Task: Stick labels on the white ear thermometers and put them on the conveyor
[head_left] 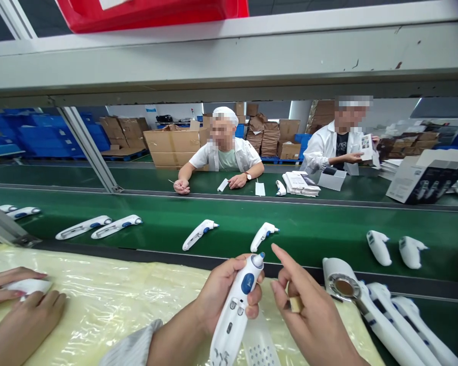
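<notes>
In the head view my left hand [229, 290] grips a white handheld device [232, 315] with a blue oval button and a blue-tipped nozzle pointing up. The device is tilted, its lower end cut off by the frame's bottom edge. Just right of it, my right hand [305, 300] is raised with the index finger stretched out and the other fingers curled; a small yellowish piece [295, 304] shows at its fingers. Below the device lies a white perforated part [261, 348] on the yellow plastic-covered surface [137, 290].
A green conveyor [320, 223] carries several similar devices. More white devices [400, 320] and a round-ended white tool [341, 279] lie at right. Another person's hands [38, 310] hold a white part at left. Two people sit across the belt. A metal beam [229, 56] spans above.
</notes>
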Demonstrator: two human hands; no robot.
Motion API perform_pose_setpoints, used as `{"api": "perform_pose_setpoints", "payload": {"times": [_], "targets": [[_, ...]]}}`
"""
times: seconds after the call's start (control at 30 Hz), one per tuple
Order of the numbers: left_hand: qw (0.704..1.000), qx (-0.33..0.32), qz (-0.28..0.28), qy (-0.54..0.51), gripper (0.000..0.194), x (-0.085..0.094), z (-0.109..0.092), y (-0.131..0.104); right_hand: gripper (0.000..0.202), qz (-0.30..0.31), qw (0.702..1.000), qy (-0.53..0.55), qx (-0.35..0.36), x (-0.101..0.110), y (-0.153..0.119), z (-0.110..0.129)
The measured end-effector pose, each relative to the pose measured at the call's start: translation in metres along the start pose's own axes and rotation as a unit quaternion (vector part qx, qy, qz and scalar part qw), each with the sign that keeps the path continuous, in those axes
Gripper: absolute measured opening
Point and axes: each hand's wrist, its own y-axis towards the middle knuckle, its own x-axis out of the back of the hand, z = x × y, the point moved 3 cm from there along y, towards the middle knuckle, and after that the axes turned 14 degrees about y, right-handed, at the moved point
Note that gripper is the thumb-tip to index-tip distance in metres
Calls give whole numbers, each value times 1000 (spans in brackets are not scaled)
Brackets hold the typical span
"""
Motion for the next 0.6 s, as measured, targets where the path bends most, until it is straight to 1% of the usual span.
{"api": "perform_pose_setpoints", "payload": {"times": [0.07,0.13,0.2,0.23,0.3,0.33,0.37,0.43,0.5,0.53,0.6], "targets": [[1000,11,3,-1,13,-1,0,-1,59,15,999,-6,28,-5,-1,-1],[1000,8,-14,20,15,0,-2,-2,60,28,998,-2,58,-10,1,0],[991,-24,-72,109,21,9,-9,1,56,12,997,2,70,-11,3,2],[979,-48,-110,168,24,16,-16,5,50,2,997,1,71,-11,4,3],[941,-85,-183,272,26,31,-31,19,37,2,997,1,76,-13,5,5],[922,-97,-211,309,25,38,-38,31,34,11,996,3,85,-15,5,6],[907,-103,-233,336,25,45,-45,44,34,25,995,5,96,-17,3,6],[873,-104,-272,390,28,57,-57,75,41,55,991,5,121,-21,-2,5],[830,-100,-303,457,32,63,-63,106,51,78,988,-2,134,-24,-7,1],[806,-101,-313,492,33,65,-65,120,52,92,987,-9,131,-25,-9,-3],[755,-108,-323,560,33,63,-68,143,47,118,987,-36,101,-28,-10,-11]]}}
